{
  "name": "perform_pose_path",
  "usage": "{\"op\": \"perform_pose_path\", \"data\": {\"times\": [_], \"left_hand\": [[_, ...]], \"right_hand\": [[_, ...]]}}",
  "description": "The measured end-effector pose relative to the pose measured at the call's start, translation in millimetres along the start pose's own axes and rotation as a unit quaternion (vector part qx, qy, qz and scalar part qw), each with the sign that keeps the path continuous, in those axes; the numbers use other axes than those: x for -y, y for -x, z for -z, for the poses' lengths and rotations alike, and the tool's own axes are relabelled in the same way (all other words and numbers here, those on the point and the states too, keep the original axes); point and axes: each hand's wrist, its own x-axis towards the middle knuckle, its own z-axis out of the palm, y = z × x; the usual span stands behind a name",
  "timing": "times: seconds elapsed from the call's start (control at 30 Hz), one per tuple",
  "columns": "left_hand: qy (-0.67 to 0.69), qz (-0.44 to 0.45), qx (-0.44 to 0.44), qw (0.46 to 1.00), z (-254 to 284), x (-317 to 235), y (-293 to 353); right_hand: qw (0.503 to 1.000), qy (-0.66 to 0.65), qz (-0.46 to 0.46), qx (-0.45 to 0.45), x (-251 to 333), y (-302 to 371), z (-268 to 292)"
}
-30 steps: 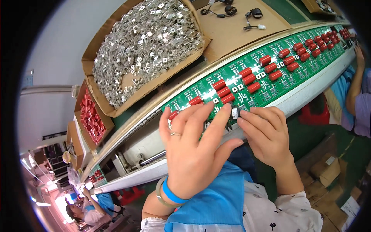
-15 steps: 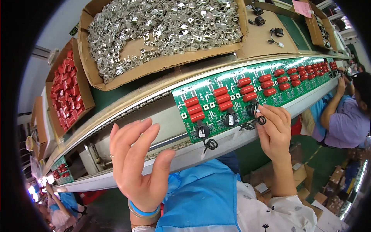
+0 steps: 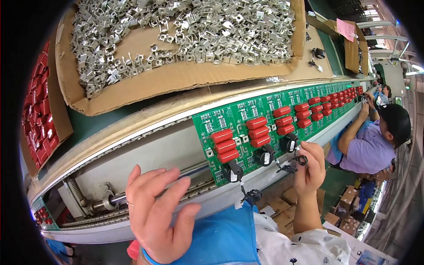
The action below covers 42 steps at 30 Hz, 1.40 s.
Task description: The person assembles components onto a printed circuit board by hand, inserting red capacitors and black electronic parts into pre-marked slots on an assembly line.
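Note:
A row of green circuit boards [image 3: 204,137] lies along the rail, bearing red cylindrical components [image 3: 227,145] in groups of three. Black round components with coiled black leads sit near the front edge of the closest boards. My right hand [image 3: 312,170] has its fingers pinched on the lead [image 3: 302,159] of one such black component [image 3: 289,143], just off the board's front edge. To its left are two similar black components [image 3: 264,156] with leads hanging over the rail. My left hand [image 3: 161,216], holding nothing, hovers with spread fingers in front of the rail, left of the boards.
Beyond the conveyor [image 3: 145,137] stands a cardboard box of small metal clips [image 3: 238,31]. A box of red components [image 3: 42,119] is at the far left. Loose black parts [image 3: 319,54] lie at the back right. Farther along the line a co-worker [image 3: 366,141] works.
The view has shifted, so the metal-clip box looks larger and the co-worker shows more fully. My right hand stays at the same black component's lead; my left hand remains spread.

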Motion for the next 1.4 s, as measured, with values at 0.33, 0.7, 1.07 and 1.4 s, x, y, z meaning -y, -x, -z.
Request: {"op": "perform_pose_path", "data": {"times": [0.33, 0.7, 1.07, 1.4], "left_hand": [[-0.026, -0.081, 0.031, 0.996, -15, -26, -24], [-0.184, -0.241, 0.168, 0.938, -69, -71, -80], [-0.274, -0.279, 0.235, 0.89, -101, -83, -94], [-0.295, -0.277, 0.253, 0.879, -102, -87, -92]], "right_hand": [[0.995, -0.05, -0.08, 0.029, -8, -32, 11], [0.99, -0.083, -0.013, 0.112, -14, -60, 13], [0.992, -0.086, 0.019, 0.095, -32, -56, 10], [0.992, -0.037, 0.118, 0.009, -29, -48, 3]]}}
